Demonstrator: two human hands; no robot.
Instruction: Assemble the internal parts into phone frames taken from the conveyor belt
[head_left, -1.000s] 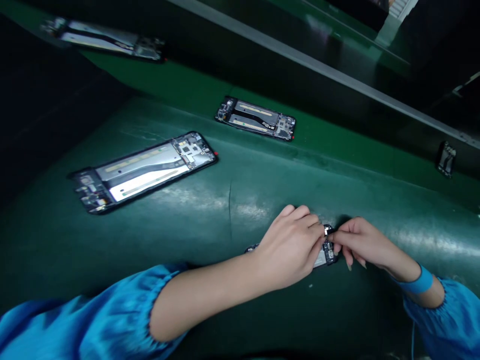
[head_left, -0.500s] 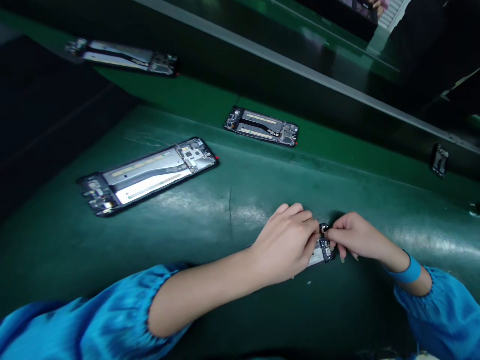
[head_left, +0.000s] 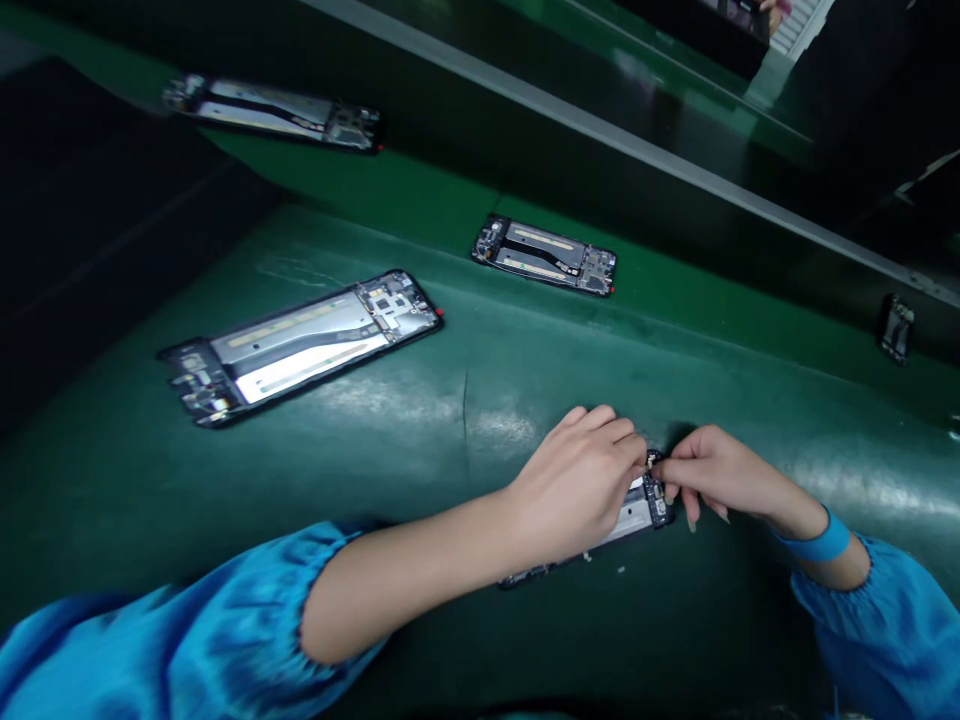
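An open phone frame [head_left: 634, 518] lies on the green mat [head_left: 420, 440] under my hands, mostly hidden by my left forearm. My left hand [head_left: 577, 485] rests curled over it, fingertips pressed at its upper right end. My right hand [head_left: 712, 475] meets it from the right, its fingers pinched on a tiny part [head_left: 651, 462] at the frame's corner. Both arms wear blue sleeves.
Another open phone frame [head_left: 300, 345] lies on the mat at the left. Two more, one at the centre [head_left: 544, 255] and one at the far left [head_left: 274, 110], sit on the brighter green belt [head_left: 375, 190] behind. A small dark part [head_left: 896, 328] stands at the right. A metal rail [head_left: 600, 130] runs beyond.
The phone frames on the belt have drifted to the right. More of the frame under my left forearm shows now. My hands stay together at its corner.
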